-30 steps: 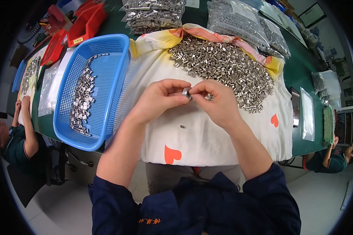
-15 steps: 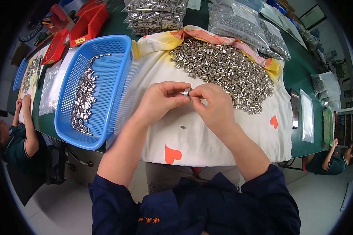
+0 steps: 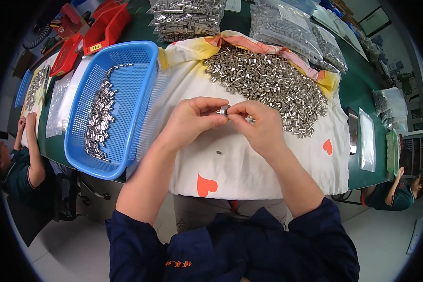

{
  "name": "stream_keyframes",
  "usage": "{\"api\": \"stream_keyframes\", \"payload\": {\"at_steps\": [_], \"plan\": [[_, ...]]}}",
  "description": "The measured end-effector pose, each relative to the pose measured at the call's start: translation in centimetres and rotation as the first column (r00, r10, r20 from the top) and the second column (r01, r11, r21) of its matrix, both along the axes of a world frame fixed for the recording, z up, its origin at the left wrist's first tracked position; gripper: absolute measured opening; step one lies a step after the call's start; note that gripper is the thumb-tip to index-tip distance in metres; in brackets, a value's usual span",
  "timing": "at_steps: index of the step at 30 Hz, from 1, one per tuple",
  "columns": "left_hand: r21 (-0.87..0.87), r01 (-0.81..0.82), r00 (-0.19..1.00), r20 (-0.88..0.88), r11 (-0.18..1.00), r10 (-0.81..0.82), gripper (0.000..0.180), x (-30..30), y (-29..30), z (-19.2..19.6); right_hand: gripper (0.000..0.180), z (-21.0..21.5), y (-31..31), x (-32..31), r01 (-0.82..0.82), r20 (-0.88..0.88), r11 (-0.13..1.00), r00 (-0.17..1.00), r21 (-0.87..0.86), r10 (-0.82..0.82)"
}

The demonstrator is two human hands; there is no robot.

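Observation:
Over the middle of the white cloth (image 3: 249, 174), my left hand (image 3: 188, 121) pinches a small round metal piece (image 3: 223, 110) between thumb and fingertips. My right hand (image 3: 263, 129) is closed with its thumb and forefinger at the right end of that piece; whether it grips a separate small part there cannot be made out. Beyond my hands spreads a heap of small silvery metal sleeves (image 3: 268, 84). One tiny dark metal bit (image 3: 219, 152) lies alone on the cloth below my hands.
A blue plastic basket (image 3: 75, 136) with several metal sleeves stands at the left. Bags of metal parts (image 3: 188, 19) and more filled bags (image 3: 282, 28) line the back. Red bins (image 3: 103, 28) sit far left. A phone (image 3: 353, 131) lies right. Other people (image 3: 395, 192) work at both sides.
My right hand's fingers have shifted slightly at the metal piece, with the lower fingers drawn in closer. My left hand holds its place.

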State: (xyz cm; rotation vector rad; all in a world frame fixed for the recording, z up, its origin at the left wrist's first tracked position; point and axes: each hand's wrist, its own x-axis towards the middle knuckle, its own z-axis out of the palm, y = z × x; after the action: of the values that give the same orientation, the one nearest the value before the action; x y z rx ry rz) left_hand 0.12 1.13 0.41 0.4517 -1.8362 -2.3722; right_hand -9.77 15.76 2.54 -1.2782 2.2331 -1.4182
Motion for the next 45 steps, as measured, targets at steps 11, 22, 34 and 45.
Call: {"api": "stream_keyframes", "payload": {"at_steps": [11,22,34,45], "plan": [[-0.011,0.185,0.975,0.124,0.983,-0.182,0.033,0.7,0.1,0.6,0.01,0.7,0.8,-3.3,-0.062,0.103,0.981,0.994,0.181,0.044],[-0.052,0.257,0.963,0.103,0.965,-0.251,0.032,0.5,0.0,0.8,0.008,-2.2,0.2,-3.1,0.197,-0.596,0.946,0.803,0.258,-0.005],[0.062,0.07,0.998,0.001,0.996,-0.07,0.035,0.3,-0.1,0.0,0.008,0.4,0.3,-1.5,-0.12,0.158,0.992,0.981,0.032,0.113],[-0.003,0.002,1.0,0.007,1.0,-0.002,0.034,0.1,0.3,-0.5,0.005,-0.8,-0.1,0.3,-0.021,-0.26,0.998,0.966,-0.053,0.006]]}}
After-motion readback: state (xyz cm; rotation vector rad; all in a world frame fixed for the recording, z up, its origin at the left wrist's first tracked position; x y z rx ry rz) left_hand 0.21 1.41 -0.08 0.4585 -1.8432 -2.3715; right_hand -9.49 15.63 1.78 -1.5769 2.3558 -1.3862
